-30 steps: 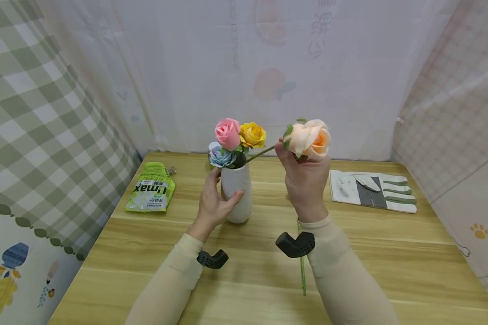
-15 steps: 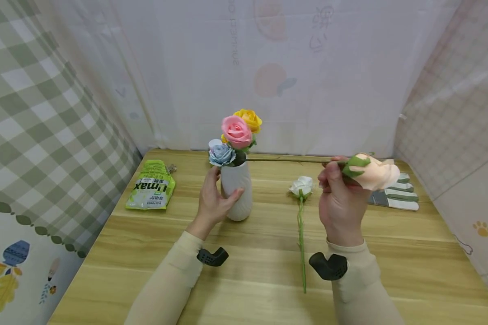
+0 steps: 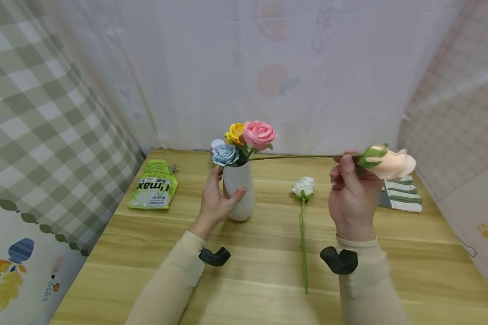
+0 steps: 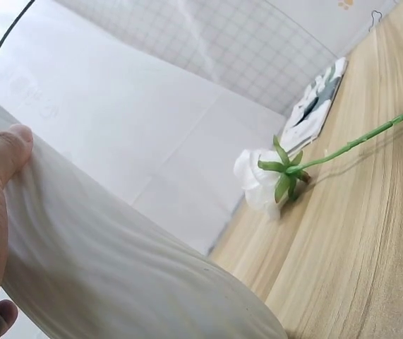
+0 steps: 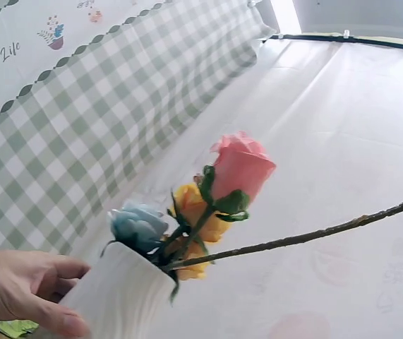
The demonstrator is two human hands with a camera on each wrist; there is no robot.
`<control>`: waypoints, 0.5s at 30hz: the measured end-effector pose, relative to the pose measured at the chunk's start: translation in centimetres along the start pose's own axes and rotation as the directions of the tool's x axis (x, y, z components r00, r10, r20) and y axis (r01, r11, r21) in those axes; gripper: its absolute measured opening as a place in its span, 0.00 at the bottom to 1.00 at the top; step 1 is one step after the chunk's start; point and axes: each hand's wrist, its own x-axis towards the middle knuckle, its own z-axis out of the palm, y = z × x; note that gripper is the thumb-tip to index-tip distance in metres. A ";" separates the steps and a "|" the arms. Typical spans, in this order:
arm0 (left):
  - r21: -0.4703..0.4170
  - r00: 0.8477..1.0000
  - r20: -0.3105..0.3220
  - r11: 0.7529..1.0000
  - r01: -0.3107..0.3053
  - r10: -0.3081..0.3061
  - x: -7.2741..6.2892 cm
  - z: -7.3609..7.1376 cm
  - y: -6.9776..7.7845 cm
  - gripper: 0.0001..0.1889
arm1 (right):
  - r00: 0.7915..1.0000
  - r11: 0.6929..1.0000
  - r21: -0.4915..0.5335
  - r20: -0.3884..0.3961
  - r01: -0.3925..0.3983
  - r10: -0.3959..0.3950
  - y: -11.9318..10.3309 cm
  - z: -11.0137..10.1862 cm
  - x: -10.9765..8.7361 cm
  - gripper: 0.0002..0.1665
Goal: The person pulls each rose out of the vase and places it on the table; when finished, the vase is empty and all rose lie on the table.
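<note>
My left hand (image 3: 213,198) grips the white ribbed vase (image 3: 244,198) from its left side, thumb across the front. A pink rose (image 3: 259,134), a yellow rose (image 3: 234,133) and a light blue rose (image 3: 225,155) stand in the vase. Off to the right, my right hand (image 3: 354,203) pinches a peach rose (image 3: 390,163) by its stem, just under the bloom. That thin brown-green stem (image 5: 293,242) runs nearly level to the vase's mouth, where its far end is hidden among the flowers. Between the hands a white rose (image 3: 303,186) lies on the table, its green stem toward me.
On the wooden table (image 3: 260,271), a green and white snack-like bag (image 3: 153,185) lies at the left. A grey, white and green striped glove (image 3: 402,194) lies behind my right hand, partly covered. Curtains stand at the back and sides, the left one checked (image 3: 28,90).
My right hand has moved right and drawn the peach rose's stem out level. The white rose and its bloom came into view. The pink rose has swung right, the left hand staying put.
</note>
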 end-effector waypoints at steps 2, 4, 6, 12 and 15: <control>-0.004 1.000 -0.002 1.000 -0.007 0.007 0.0 0.1 0.0 0.42 | 0.998 0.999 0.035 -0.058 0.020 -0.018 -1.2 -0.5 0.5 0.08; -0.002 1.000 -0.006 1.000 -0.016 0.016 0.1 0.2 0.0 0.42 | 0.995 0.997 0.072 -0.099 0.035 -0.028 -2.5 -1.2 0.9 0.09; 0.002 1.000 -0.006 1.000 -0.023 0.023 0.2 0.3 0.0 0.42 | 0.993 0.994 0.105 -0.117 0.027 -0.015 -3.6 -2.3 1.2 0.08; 0.010 1.000 -0.008 1.000 -0.007 0.007 0.1 0.4 0.0 0.44 | 0.989 0.991 -0.010 -0.069 -0.132 0.131 -3.6 -5.9 -0.1 0.04; 0.008 1.000 -0.007 1.000 0.007 -0.007 0.0 0.3 0.0 0.45 | 0.981 0.956 -0.220 -0.069 -0.192 0.181 -2.0 -7.4 -1.3 0.05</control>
